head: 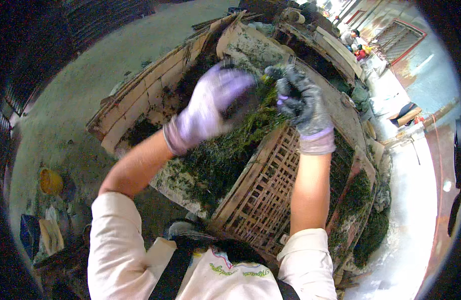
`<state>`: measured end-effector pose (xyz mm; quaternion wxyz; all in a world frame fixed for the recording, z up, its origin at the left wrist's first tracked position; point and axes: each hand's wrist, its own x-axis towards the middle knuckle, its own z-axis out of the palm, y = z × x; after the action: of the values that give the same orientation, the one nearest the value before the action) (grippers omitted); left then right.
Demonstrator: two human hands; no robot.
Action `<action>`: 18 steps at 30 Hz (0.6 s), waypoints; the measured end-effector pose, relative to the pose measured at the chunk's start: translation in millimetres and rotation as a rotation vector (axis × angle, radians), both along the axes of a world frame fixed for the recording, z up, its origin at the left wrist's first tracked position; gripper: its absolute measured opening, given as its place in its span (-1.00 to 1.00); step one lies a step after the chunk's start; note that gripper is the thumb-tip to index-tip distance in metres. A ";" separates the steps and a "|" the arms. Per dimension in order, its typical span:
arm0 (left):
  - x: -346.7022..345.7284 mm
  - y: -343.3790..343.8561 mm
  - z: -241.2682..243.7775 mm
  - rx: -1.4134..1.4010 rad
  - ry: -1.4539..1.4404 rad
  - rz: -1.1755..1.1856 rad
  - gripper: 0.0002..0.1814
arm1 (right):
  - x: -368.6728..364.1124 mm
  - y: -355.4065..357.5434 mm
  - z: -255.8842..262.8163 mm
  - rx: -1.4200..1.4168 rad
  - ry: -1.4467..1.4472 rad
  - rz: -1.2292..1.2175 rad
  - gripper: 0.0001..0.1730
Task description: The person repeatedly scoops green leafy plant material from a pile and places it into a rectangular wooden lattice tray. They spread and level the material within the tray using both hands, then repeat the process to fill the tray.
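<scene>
Both hands wear work gloves. My left hand [219, 101], in a pale purple glove, is blurred over a heap of dark green plant material [230, 161]; its fingers are spread and I cannot tell whether it touches anything. My right hand [300, 97], in a glove with a black-coated palm side, has its fingers curled beside yellow-green strands [268, 97] and seems to grip some of them. Beneath the right forearm, a lattice panel [264, 191] of woven strips in a wooden frame lies tilted on the heap.
A long low board wall [151, 86] edges the heap on the left. A yellow bucket [51, 181] stands on the floor at far left. More boards [337, 52] and bags lie toward the upper right, where a person [350, 37] is far off near a barred window [399, 39].
</scene>
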<state>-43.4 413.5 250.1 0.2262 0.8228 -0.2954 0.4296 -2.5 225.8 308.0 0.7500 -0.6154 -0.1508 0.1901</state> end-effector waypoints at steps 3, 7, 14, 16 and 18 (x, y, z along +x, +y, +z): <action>-1.9 -29.2 -2.1 0.187 -0.053 0.197 -0.45 | 0.7 1.0 -2.5 0.161 0.100 0.000 -0.70; 51.8 -40.7 -14.4 0.232 -0.107 0.245 -0.61 | 13.2 2.4 30.5 0.240 -0.044 0.243 -0.77; 58.9 -48.0 -62.6 0.203 0.113 0.058 -0.47 | 34.2 -26.5 125.3 0.307 -0.253 0.470 -0.62; 56.1 -51.2 -78.9 0.220 0.127 0.039 -0.42 | 41.2 -34.0 145.2 0.266 -0.263 0.419 -0.63; 60.5 -46.3 -110.1 0.292 0.277 0.030 -0.40 | 40.3 -32.5 163.1 0.176 -0.318 0.183 -0.62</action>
<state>17.1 367.3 140.1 0.1365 0.9025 -0.3083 0.2681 37.8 193.3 471.2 0.7473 -0.5533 -0.3387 0.1437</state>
